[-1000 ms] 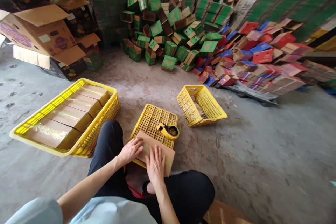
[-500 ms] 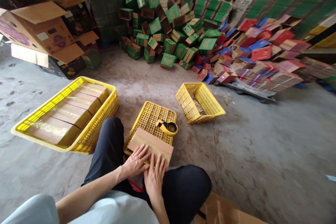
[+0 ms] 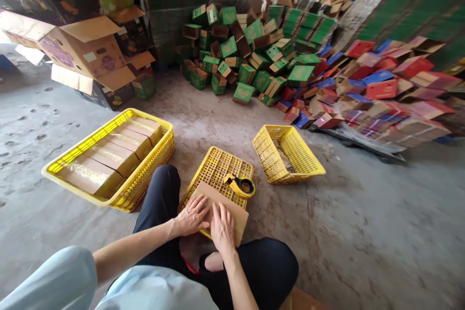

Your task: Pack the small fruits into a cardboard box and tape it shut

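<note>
On the concrete floor, a big yellow crate holds taped boxes; nearer, a flat cardboard box lies on an upturned crate beside a tape dispenser. Left hand and right hand press flat on it, grip open, fingers spread.

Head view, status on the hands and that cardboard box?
Both hands, left and right, flat on cardboard box. Box on upturned yellow crate. Tape dispenser beside it, apart.
</note>
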Available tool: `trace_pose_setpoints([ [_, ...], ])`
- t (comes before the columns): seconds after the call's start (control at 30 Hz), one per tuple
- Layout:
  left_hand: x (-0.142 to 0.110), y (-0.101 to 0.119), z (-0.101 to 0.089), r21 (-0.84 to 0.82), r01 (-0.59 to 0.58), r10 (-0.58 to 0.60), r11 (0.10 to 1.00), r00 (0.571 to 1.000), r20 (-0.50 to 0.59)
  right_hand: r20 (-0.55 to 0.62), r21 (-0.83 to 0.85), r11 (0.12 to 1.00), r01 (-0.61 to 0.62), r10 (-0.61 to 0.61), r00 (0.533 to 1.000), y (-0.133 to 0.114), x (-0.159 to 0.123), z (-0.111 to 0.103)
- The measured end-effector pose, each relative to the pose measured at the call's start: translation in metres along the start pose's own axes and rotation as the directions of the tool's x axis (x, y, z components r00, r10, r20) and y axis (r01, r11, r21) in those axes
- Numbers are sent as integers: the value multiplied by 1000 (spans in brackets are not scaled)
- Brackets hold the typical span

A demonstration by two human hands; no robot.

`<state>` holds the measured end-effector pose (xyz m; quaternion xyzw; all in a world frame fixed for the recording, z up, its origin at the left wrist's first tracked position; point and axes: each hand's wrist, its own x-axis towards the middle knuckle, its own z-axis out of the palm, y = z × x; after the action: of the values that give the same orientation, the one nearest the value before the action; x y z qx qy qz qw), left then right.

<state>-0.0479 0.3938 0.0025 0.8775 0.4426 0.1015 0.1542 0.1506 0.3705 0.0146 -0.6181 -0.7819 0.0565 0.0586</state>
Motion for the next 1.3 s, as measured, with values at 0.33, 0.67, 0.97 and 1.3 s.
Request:
trace_pose_setpoints([
  [0.33, -37, -11, 7, -15, -21, 19, 1000, 993, -119, 77, 118, 979, 166, -176, 981, -53, 62, -8],
  [0.67, -34, -11, 8, -26, 47, -50, 999, 990, -135, -32, 42, 992, 122, -121, 992, -35, 64, 2],
  [0.97, -30, -13, 29, 93, 62, -46, 994, 985, -168, -28, -40, 991, -128, 127, 991, 10, -5, 20],
  [1.3, -3, -15, 40, 103, 114, -86, 988, 965, -249, -65, 77, 958, -276, 281, 957, 61, -33, 29],
])
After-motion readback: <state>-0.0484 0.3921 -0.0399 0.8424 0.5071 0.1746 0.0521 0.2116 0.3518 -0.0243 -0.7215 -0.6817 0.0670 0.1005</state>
